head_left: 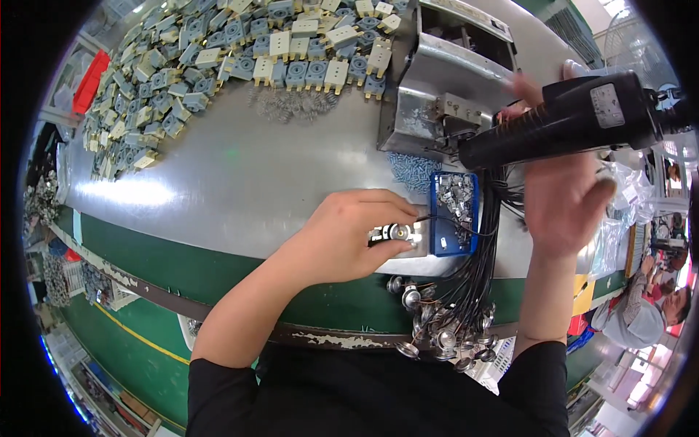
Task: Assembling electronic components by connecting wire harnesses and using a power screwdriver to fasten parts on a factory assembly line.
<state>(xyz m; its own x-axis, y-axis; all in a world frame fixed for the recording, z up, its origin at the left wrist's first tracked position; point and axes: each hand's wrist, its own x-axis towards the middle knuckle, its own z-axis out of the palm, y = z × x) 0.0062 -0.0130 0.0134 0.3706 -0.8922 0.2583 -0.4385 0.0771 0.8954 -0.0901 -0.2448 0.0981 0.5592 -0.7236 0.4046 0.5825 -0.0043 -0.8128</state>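
My left hand (349, 237) is closed, thumb and fingertips gripping a small round metal part (399, 231) with a brass-coloured centre. A thin black wire near it runs right across a blue tray (435, 215), which holds small metal pieces (456, 197). My right hand (561, 204), smeared by motion, is behind a black power screwdriver (546, 127). Its thumb stands out to the right and blurred fingers show beyond the tool, apart from each other; the screwdriver hides the middle of the hand. The screwdriver's tip lies by a metal fixture (422, 95).
Blue screws (413, 171) lie by the tray. Grey and cream plug-like housings (291, 51) cover the far left, with loose springs (295, 102) before them. Black cables (477, 269) hang over the table edge, ending in round metal parts (444, 339). Another person (633, 317) is at right.
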